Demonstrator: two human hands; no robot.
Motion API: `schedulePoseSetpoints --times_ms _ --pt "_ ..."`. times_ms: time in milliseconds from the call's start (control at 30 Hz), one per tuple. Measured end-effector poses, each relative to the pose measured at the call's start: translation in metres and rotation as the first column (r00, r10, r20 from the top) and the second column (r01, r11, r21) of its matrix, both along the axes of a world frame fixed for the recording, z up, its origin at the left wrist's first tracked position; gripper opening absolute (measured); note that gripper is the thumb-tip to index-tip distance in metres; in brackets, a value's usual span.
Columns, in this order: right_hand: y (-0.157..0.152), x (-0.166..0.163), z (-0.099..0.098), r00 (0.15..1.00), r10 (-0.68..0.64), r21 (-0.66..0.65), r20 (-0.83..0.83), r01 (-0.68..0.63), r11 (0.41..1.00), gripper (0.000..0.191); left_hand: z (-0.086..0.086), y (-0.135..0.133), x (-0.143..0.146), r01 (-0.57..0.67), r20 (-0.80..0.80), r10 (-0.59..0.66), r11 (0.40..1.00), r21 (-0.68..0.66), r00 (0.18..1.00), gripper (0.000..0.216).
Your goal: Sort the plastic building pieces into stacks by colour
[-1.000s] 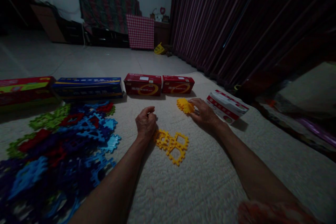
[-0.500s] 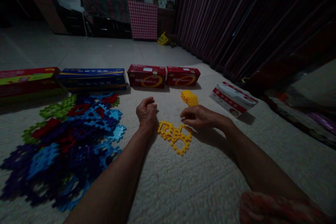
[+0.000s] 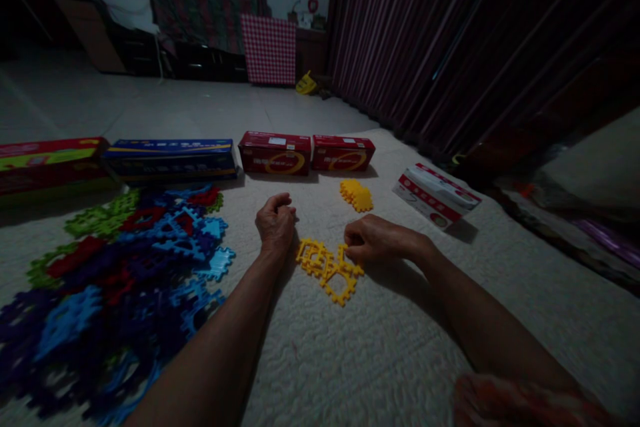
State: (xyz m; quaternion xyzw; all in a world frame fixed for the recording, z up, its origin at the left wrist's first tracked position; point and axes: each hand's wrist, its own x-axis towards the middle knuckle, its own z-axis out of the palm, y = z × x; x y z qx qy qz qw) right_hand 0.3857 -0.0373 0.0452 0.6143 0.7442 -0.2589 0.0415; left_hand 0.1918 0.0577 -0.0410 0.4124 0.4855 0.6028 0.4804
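Note:
My left hand (image 3: 276,221) rests on the quilted mat, its fingers curled into a loose fist with nothing visible in it. Just right of it lies a small group of yellow interlocking building pieces (image 3: 340,285), open frames with toothed edges. My right hand (image 3: 374,240) reaches in from the right, fingertips closed on the edge of a yellow building piece (image 3: 343,255) at the group's right side; the fingers partly hide that piece. Beyond the right hand sits a stack of solid yellow pieces (image 3: 357,195).
A heap of blue, purple, red and green pieces (image 3: 145,260) spreads at left. Along the back stand a red-yellow box (image 3: 50,163), a blue box (image 3: 170,160) and two dark red boxes (image 3: 275,153). A white-red box (image 3: 435,195) lies at right, near a dark curtain (image 3: 400,40).
My right hand has lowered and moved slightly toward me, from above the yellow group onto its right piece, with its fingers closing. My left hand stays in place. The view has tilted slightly.

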Motion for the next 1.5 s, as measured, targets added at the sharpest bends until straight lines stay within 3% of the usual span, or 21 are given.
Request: schedulePoseSetpoints --times_ms 233,367,567,733,933,1167,1500 --pt "0.006 0.016 -0.001 0.995 -0.013 0.061 -0.1 0.019 0.998 0.008 0.002 -0.003 0.001 0.004 -0.016 -0.004 1.0 -0.002 1.0 0.037" --pt "0.013 0.034 -0.003 0.992 -0.058 0.248 -0.11 0.084 0.965 0.006 0.003 -0.003 0.001 0.003 -0.038 -0.003 1.0 0.008 0.999 0.036" --pt "0.027 0.064 -0.024 0.982 -0.123 0.584 -0.146 0.185 0.791 0.003 0.002 -0.002 0.001 0.012 -0.048 -0.011 1.0 0.016 0.999 0.036" --pt "0.033 0.074 -0.038 0.973 -0.143 0.712 -0.181 0.23 0.663 0.007 -0.003 0.0 0.001 0.015 -0.063 -0.014 0.999 0.028 0.998 0.034" --pt "0.038 0.072 -0.046 0.939 -0.283 0.752 -0.198 0.33 0.571 0.006 -0.006 0.001 -0.001 0.026 -0.079 -0.023 0.999 0.037 0.997 0.034" --pt "0.038 0.062 -0.056 0.804 -0.495 0.665 -0.328 0.569 0.483 0.01 -0.003 -0.001 -0.001 0.035 -0.087 -0.033 0.999 0.029 0.996 0.036" --pt "0.037 0.061 -0.053 0.747 -0.59 0.584 -0.307 0.637 0.503 0.01 -0.005 0.0 0.0 0.023 -0.064 -0.02 0.999 0.043 0.998 0.034"
